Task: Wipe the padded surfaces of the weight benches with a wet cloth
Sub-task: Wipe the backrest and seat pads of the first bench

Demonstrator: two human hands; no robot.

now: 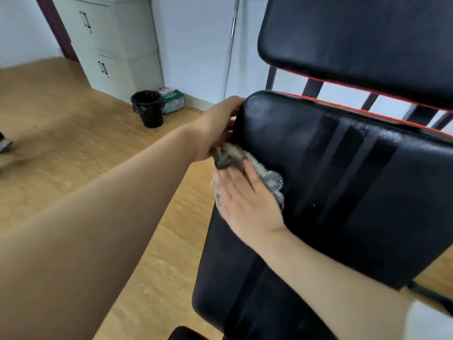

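A black padded bench pad [343,182] with darker stripes fills the right half of the view, its surface streaked with wet marks. A second black pad [355,38] with red edging sits above it. My right hand [247,200] lies flat with fingers spread, pressing a grey-white cloth [272,180] against the left side of the pad. My left hand [218,126] grips the pad's upper left edge, and its lower fingers touch the bunched end of the cloth.
A black waste bin [148,109] and a green-white bag [172,99] stand by the white wall. Grey metal cabinets [107,42] fill the corner. A barbell [231,45] leans against the wall. Wooden floor [73,133] lies to the left; a shoe [5,143] is at the left edge.
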